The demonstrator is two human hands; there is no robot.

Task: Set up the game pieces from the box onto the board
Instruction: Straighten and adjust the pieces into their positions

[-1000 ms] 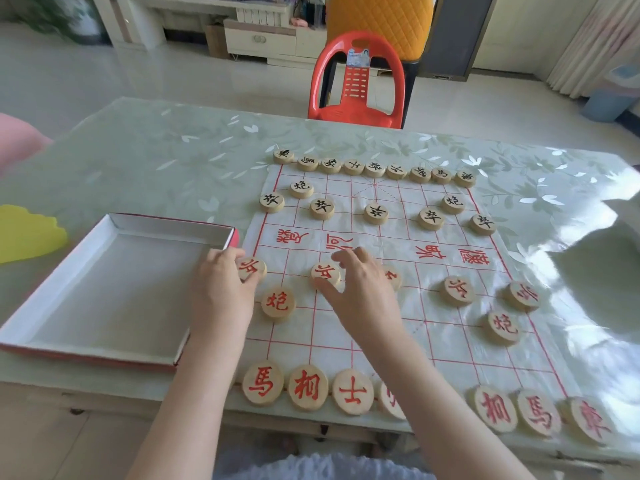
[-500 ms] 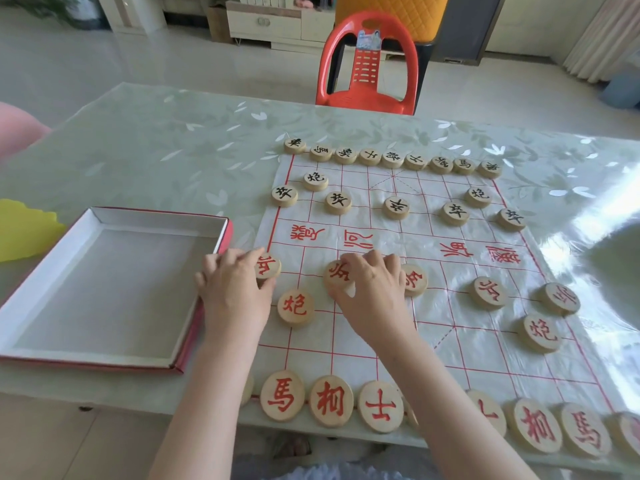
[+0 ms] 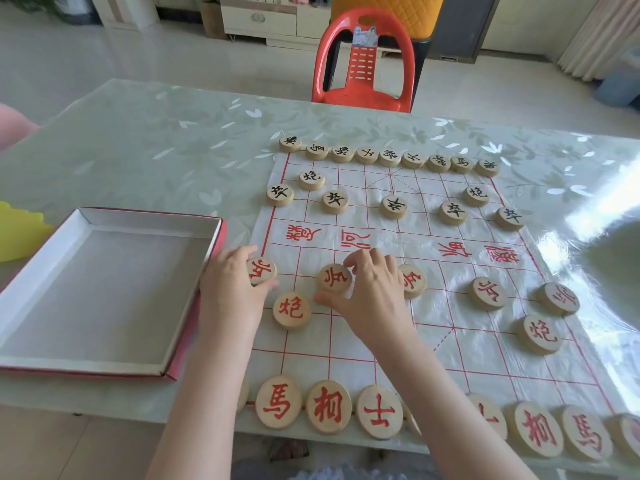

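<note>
**Late stage of setup: seating the red soldier row.** The board (image 3: 381, 344) carries black pieces along its far edge and red pieces along its near edge. The box (image 3: 152, 216), just off the board's left edge, shows only its white lining.

- **Left hand:** The left hand (image 3: 228, 292) curls round the first red soldier (image 3: 261, 270), which sits on the board's left border line. The fingers are on the disc's far side and the thumb on its near side.
- **Right hand:** The right hand (image 3: 374, 292) pinches the second red soldier (image 3: 334, 278), two files in from that border, between forefinger and thumb. It partly covers the third red soldier (image 3: 414, 280), toward the board's centre.
- **Nearby piece:** A red cannon (image 3: 291, 310) lies between the two hands, a little closer to the board's near edge.

The step in hand appears to be the final placing of these two soldiers. The next move calls for small slides that centre each disc on its crossing, then a clean release without nudging the cannon.
</note>
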